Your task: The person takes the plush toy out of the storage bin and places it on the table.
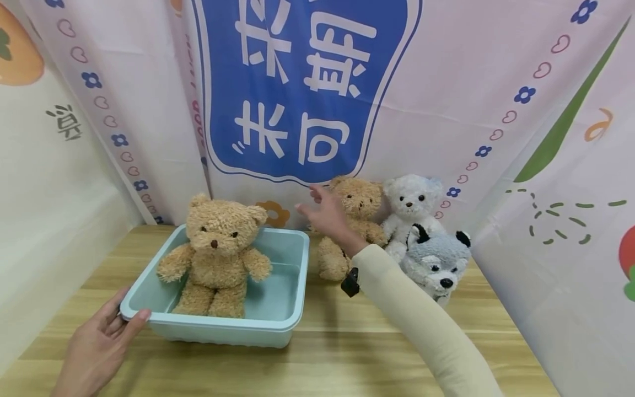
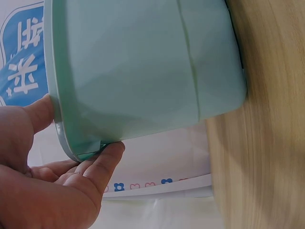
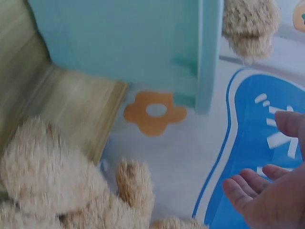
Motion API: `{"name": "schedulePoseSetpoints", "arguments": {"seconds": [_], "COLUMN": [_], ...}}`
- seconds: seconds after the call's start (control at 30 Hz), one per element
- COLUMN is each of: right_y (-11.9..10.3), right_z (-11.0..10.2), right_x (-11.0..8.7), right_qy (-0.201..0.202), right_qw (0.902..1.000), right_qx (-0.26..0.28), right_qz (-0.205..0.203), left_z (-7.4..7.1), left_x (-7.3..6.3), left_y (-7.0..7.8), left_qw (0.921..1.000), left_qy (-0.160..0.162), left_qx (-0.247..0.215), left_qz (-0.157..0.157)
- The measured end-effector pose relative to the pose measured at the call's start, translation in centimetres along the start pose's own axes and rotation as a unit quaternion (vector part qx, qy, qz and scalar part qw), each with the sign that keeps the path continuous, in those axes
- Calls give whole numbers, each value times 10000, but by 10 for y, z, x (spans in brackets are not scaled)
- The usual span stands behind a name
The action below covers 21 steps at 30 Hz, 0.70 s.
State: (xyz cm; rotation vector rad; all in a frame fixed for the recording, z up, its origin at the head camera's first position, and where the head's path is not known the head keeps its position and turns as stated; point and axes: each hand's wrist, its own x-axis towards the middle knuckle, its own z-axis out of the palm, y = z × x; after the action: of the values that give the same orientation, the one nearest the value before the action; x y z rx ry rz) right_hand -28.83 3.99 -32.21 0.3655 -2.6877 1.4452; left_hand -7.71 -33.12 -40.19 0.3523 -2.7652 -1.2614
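Note:
A light-blue plastic bin (image 1: 223,333) stands on the table, a tan teddy bear (image 1: 218,264) sitting upright inside it. My left hand (image 1: 99,342) grips the bin's near left corner, thumb on top of the rim and fingers beneath it, as the left wrist view (image 2: 71,157) also shows. My right hand (image 1: 329,215) is in the air to the right of the bin with its fingers spread and nothing in them. It overlaps a second, browner teddy bear (image 1: 362,198) in the head view. In the right wrist view the right hand (image 3: 271,195) appears beside the bin's rim (image 3: 209,57).
A white bear (image 1: 409,198) and a grey husky plush (image 1: 439,262) sit right of the brown bear, against the back cloth. Printed cloth walls (image 1: 471,71) enclose the wooden table (image 1: 347,353) at the back and sides.

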Motion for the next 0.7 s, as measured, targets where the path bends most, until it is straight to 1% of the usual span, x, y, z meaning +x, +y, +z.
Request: {"name": "schedulePoseSetpoints", "arguments": {"seconds": [0.17, 0.3, 0.47, 0.7], "right_y": [-7, -15, -24, -40], "right_z": [18, 29, 41, 54], "right_x": [-3, -8, -14, -21], "right_qy": [-195, -449, -709, -999], "right_qw": [9993, 9981, 9966, 9938], "right_qx": [189, 287, 218, 139], "right_qz": [-247, -299, -356, -462], "left_z": [1, 1, 1, 2], "left_x": [0, 1, 1, 1], "left_y": [0, -1, -1, -3], "left_qw": [10000, 10000, 10000, 9998], "left_qy": [3, -2, -1, 17], "left_qx": [36, 13, 19, -170], "left_qz": [40, 46, 74, 110]}}
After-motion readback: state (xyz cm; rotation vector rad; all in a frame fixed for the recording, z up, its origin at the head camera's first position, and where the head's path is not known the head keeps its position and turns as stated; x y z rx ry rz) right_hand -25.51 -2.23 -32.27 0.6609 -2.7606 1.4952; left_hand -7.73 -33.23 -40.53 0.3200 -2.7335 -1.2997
